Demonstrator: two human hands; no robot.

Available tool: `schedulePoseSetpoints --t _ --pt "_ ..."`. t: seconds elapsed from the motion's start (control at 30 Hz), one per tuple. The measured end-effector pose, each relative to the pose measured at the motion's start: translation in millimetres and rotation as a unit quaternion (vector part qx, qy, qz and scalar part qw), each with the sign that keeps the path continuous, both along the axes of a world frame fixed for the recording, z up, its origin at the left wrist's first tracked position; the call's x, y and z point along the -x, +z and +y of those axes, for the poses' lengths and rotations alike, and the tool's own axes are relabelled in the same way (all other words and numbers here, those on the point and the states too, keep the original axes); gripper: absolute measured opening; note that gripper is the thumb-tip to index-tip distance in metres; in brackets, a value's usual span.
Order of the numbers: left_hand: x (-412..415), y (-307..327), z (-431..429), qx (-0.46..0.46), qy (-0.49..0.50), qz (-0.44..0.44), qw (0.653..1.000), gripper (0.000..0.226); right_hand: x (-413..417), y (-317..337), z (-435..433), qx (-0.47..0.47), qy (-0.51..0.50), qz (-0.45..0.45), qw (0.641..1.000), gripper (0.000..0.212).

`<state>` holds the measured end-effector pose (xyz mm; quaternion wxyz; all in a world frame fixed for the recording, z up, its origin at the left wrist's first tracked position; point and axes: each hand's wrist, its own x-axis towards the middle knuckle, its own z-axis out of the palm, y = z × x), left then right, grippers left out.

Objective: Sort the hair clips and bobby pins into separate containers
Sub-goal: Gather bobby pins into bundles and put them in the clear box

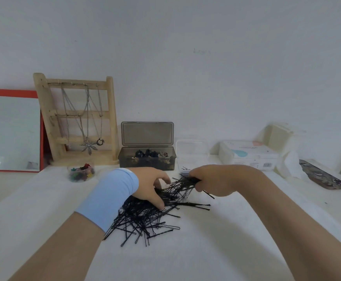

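Observation:
A heap of black bobby pins (145, 218) lies on the white table (216, 250) in the middle. My left hand (151, 185), with a light blue wristband, rests on the heap with its fingers spread. My right hand (216, 179) grips a bundle of bobby pins (183, 185) lifted off the heap's far side. Behind the hands stands an open grey box (147, 159) holding dark hair clips. A small clear box (192, 155) with a few pins stands to the right of it, partly hidden by my right hand.
A round clear tub of coloured mini clips (81, 172) sits left of the heap. A wooden necklace stand (76, 118) and a red-framed mirror (13, 130) lean at the back left. A white packet (248, 155) and a patterned case (321, 175) lie at the right.

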<state>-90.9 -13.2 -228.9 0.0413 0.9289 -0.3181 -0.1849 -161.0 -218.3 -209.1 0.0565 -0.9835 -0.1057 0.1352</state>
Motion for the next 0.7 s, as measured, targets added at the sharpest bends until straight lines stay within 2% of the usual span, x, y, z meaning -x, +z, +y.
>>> schedulePoseSetpoints --t 0.07,0.17,0.27,0.37,0.53,0.7 --pt "-1 4 3 0.041 0.007 0.013 0.999 0.085 0 3 -2 -0.038 -0.010 0.005 0.999 0.010" --pt "-2 9 4 0.144 0.006 0.016 0.989 0.075 0 3 0 -0.125 -0.029 0.023 0.991 0.014" --pt "0 10 -1 0.224 0.002 0.018 0.975 0.050 -1 0 5 -0.216 -0.040 0.025 0.975 0.017" --pt "4 10 -5 0.263 0.000 0.014 0.965 0.023 -3 -3 6 -0.246 -0.033 0.014 0.968 0.012" --pt "2 13 0 0.337 0.013 0.008 0.941 0.031 -4 -12 11 -0.314 -0.011 0.025 0.949 0.024" --pt "-2 16 6 0.296 0.004 0.041 0.954 0.040 -5 -9 9 -0.320 -0.015 0.080 0.944 0.024"
